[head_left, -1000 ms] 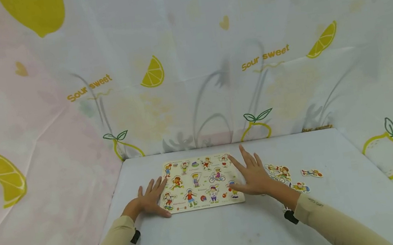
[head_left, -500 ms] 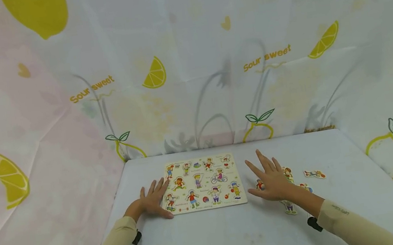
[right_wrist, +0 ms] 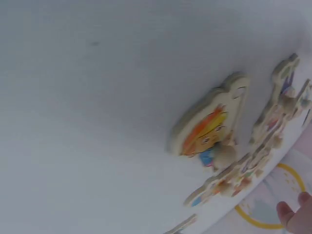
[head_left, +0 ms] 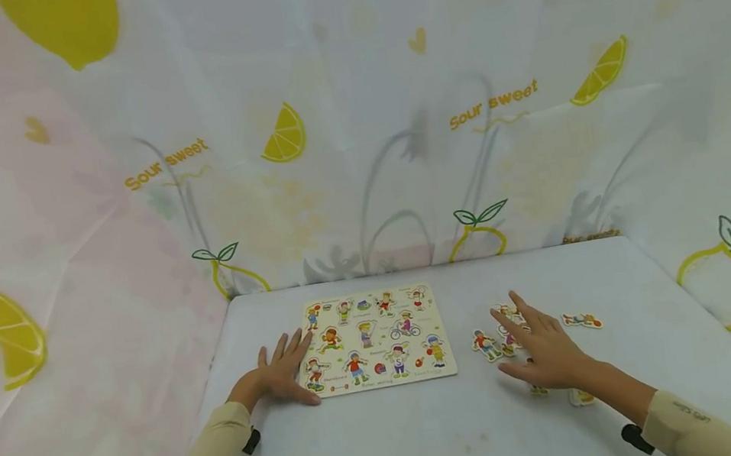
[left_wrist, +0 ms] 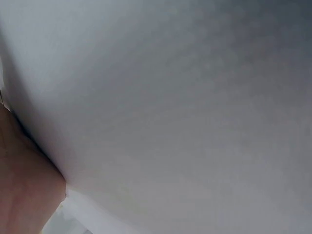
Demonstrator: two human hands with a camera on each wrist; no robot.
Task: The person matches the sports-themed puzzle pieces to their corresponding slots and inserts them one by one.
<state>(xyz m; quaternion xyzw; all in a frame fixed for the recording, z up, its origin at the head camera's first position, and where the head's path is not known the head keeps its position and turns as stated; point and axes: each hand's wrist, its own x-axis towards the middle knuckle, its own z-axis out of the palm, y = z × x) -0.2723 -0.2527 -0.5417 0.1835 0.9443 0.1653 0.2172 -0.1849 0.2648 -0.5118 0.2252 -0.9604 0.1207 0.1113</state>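
Note:
A cream wooden puzzle board [head_left: 350, 338] printed with children playing sports lies flat on the table. My left hand [head_left: 283, 371] rests with spread fingers over its left edge; the left wrist view catches only part of that hand [left_wrist: 29, 185]. Right of the board, my right hand [head_left: 551, 351] is stretched over loose puzzle pieces, fingers straight and apart, holding nothing. One piece, a figure in a red top [head_left: 486, 345], shows left of its fingers; others are partly hidden beneath. Close up in the right wrist view, an orange-haired figure piece [right_wrist: 204, 139] has a round wooden knob.
A separate piece [head_left: 582, 320] lies right of the group, and another piece [head_left: 580, 397] sits below the right wrist. White cloth covers the table [head_left: 394, 447]. Behind it hangs a lemon-print curtain [head_left: 359, 182].
My right hand has left the board's right edge and moved right, over the loose pieces. The left hand has stayed at the board's left edge.

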